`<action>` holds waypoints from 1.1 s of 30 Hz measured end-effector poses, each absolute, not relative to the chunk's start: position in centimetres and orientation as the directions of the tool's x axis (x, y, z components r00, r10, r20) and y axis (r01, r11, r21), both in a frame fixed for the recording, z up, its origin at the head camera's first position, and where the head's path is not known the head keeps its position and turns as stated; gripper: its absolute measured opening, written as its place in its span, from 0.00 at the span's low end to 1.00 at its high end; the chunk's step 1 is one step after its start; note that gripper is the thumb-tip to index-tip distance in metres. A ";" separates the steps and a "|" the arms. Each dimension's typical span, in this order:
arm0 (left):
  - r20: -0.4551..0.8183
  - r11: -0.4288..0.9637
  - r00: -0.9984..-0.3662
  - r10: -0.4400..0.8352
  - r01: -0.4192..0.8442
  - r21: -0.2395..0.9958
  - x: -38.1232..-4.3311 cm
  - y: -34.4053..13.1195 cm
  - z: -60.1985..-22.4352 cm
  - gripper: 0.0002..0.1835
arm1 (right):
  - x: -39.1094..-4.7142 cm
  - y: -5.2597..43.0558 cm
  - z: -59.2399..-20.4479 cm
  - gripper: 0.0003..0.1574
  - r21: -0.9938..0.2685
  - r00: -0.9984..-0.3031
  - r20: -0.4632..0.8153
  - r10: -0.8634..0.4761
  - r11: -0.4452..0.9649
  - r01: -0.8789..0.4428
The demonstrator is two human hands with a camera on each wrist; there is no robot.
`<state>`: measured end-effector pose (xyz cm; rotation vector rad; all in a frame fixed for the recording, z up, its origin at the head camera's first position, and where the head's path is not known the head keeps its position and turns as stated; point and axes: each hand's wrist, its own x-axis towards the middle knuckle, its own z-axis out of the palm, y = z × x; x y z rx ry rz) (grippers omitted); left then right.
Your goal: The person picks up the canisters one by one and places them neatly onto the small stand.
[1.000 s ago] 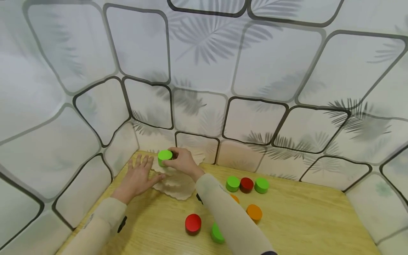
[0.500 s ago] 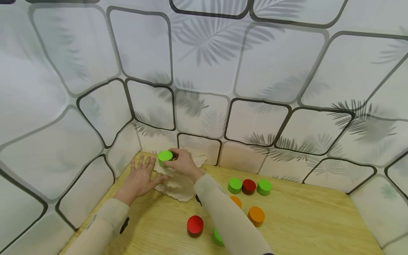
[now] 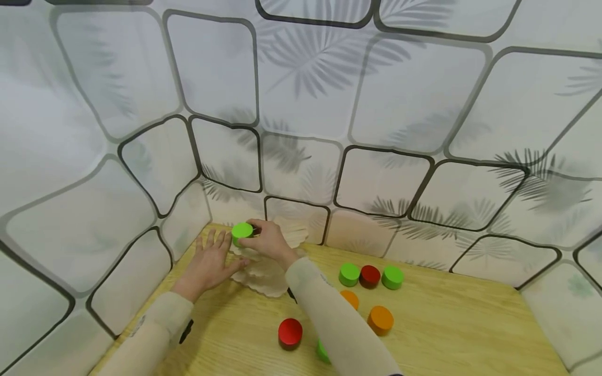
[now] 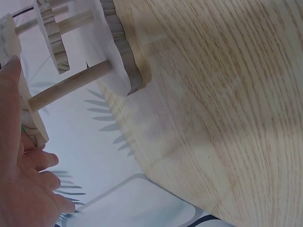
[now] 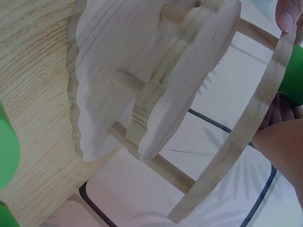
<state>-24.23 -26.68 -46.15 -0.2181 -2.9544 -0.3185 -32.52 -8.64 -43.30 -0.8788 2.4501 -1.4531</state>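
Observation:
A tiered wooden stand (image 3: pixel 263 286) with scalloped round boards and dowel posts stands in the table's far left corner. On its top board sits a green round block (image 3: pixel 242 232), pinched between thumb and fingers of my right hand (image 3: pixel 270 241). My left hand (image 3: pixel 207 266) lies at the near left edge of the top board, its fingers straight and spread, its fingertips close beside the block. The left thumb (image 5: pixel 286 19) rests at the board's edge in the right wrist view. There, the block (image 5: pixel 293 78) is partly cut off by the frame.
Right of the stand, two green blocks (image 3: pixel 349 274) flank a dark red block (image 3: pixel 370 277) in a row. Orange blocks (image 3: pixel 380 320), a red block (image 3: pixel 290 333) and a partly hidden green block (image 3: pixel 323 352) lie nearer. Patterned walls (image 3: pixel 301 167) border the wooden table (image 3: pixel 451 318).
The green block in my right hand has shifted slightly left on the top board, toward my left fingertips. The head view has turned a little; the other blocks keep their places.

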 end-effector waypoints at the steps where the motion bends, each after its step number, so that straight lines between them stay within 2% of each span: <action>1: 0.178 0.966 -0.976 0.128 0.163 0.200 -24.2 -26.7 -46.2 0.53 | -32.5 -8.7 -43.3 0.26 -0.841 -0.814 0.156 -0.559 0.357 -0.406; 7: 0.191 0.964 -0.972 0.135 0.174 0.202 -24.1 -26.6 -46.3 0.53 | -32.5 -8.5 -43.3 0.28 -0.841 -0.822 0.138 -0.552 0.374 -0.392; 13: 0.211 0.967 -0.967 0.142 0.181 0.181 -24.2 -26.4 -46.2 0.52 | -32.4 -8.1 -43.2 0.39 -0.838 -0.837 0.115 -0.536 0.400 -0.372; 16: 0.215 0.967 -0.966 0.142 0.182 0.179 -24.3 -26.5 -46.1 0.52 | -32.3 -7.5 -43.0 0.41 -0.851 -0.843 0.103 -0.528 0.392 -0.350; 25: 0.201 0.968 -0.971 0.127 0.165 0.189 -24.5 -26.5 -46.1 0.54 | -32.1 -4.2 -42.6 0.28 -0.857 -0.858 0.139 -0.494 0.374 -0.354; 33: 0.188 0.963 -0.975 0.119 0.159 0.216 -24.4 -26.4 -46.3 0.56 | -31.1 0.3 -42.8 0.25 -0.861 -0.861 0.194 -0.470 0.339 -0.379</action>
